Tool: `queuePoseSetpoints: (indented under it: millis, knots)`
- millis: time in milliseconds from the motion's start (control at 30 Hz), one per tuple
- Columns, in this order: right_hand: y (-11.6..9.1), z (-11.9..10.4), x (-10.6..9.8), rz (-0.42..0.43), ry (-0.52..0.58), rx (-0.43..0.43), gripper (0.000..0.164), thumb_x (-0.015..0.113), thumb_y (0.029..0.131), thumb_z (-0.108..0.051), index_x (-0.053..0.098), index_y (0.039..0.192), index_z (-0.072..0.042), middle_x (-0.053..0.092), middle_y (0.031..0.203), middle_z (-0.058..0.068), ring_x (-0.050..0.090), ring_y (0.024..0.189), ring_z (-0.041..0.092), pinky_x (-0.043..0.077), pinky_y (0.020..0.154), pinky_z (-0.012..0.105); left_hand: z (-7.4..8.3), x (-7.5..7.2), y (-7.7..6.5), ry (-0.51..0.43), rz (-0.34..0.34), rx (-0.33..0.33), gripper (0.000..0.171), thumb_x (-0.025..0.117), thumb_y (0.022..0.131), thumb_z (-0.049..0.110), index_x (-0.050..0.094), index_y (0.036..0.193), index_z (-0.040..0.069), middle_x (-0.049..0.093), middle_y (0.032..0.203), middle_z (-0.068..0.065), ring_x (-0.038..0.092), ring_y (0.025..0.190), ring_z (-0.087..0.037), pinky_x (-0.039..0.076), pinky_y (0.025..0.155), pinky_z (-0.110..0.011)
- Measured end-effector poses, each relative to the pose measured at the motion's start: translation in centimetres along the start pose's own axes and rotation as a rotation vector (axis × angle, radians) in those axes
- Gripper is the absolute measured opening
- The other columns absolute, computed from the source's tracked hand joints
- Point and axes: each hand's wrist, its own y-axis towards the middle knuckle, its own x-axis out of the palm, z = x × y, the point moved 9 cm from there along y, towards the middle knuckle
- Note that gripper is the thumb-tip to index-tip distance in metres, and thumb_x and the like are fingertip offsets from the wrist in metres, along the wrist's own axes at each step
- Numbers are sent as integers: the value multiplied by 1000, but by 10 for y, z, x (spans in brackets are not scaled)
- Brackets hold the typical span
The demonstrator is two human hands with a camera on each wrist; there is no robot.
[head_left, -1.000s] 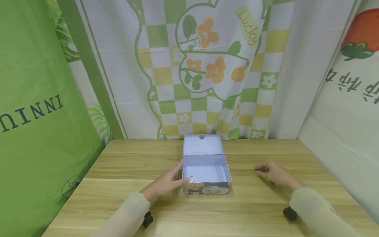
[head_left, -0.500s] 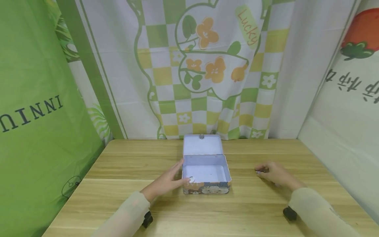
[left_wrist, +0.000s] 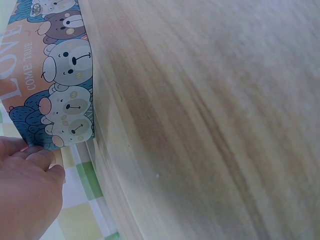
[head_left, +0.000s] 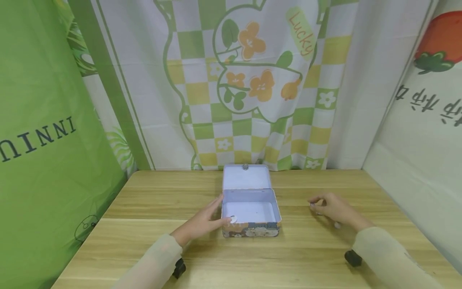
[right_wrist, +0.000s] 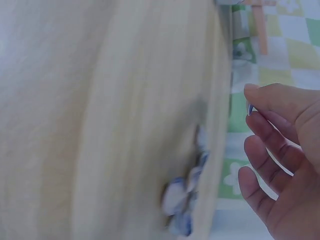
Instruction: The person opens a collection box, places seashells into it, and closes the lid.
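A left hand, thumb and index finger spread, rests against the left side of a bear-print tin box, its lid raised, on a wooden tabletop. Well apart, a right hand pinches a small white-and-blue piece between thumb and index finger, near blurred blue-and-white pieces.

Left hand grips a box, right hand apparently a small piece.

Head camera looks down, wrist cameras near hands.
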Motion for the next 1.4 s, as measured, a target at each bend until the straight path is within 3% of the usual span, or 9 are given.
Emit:
queuePoseSetpoints:
  millis: [233,467,633,833,1067,1400]
  knots:
    - [3,-29,-9,40,-65,-57,28,68,97,-23,71,118,-4,62,95,7,58,65,17,48,46,26,1,0,0,23,12,6,92,58,97,55,7,163,16,7,167,-8,14,150,-32,20,117,-55]
    - [8,-71,-14,73,-136,-150,25,69,97,-24,74,115,-8,69,111,4,57,90,18,51,69,31,0,1,0,-11,1,-5,91,58,97,55,6,163,18,7,167,-7,15,150,-31,25,117,-54]
    - [15,-96,-9,77,-135,-199,23,71,95,-22,74,113,-8,69,108,4,59,90,19,52,70,32,-1,1,0,-15,-2,-14,92,59,97,56,6,163,20,6,167,-5,14,150,-30,23,117,-54]
    - [25,-126,1,97,-86,-324,18,76,89,-9,76,106,-3,70,97,2,64,87,22,58,75,37,-2,1,0,-11,0,-14,92,58,96,57,6,163,20,6,167,-4,15,150,-30,24,117,-53]
    - [40,-148,17,97,-43,-389,19,77,86,-3,76,106,-2,70,97,4,67,88,24,59,79,41,0,0,0,17,6,-1,93,58,97,57,6,163,18,7,167,-5,15,150,-31,23,117,-54]
    - [56,-175,49,35,-1,-455,20,74,88,-3,74,108,-2,70,99,6,66,91,26,58,81,43,-1,-1,0,10,10,3,93,59,97,56,7,163,16,7,167,-8,15,150,-34,24,116,-56]
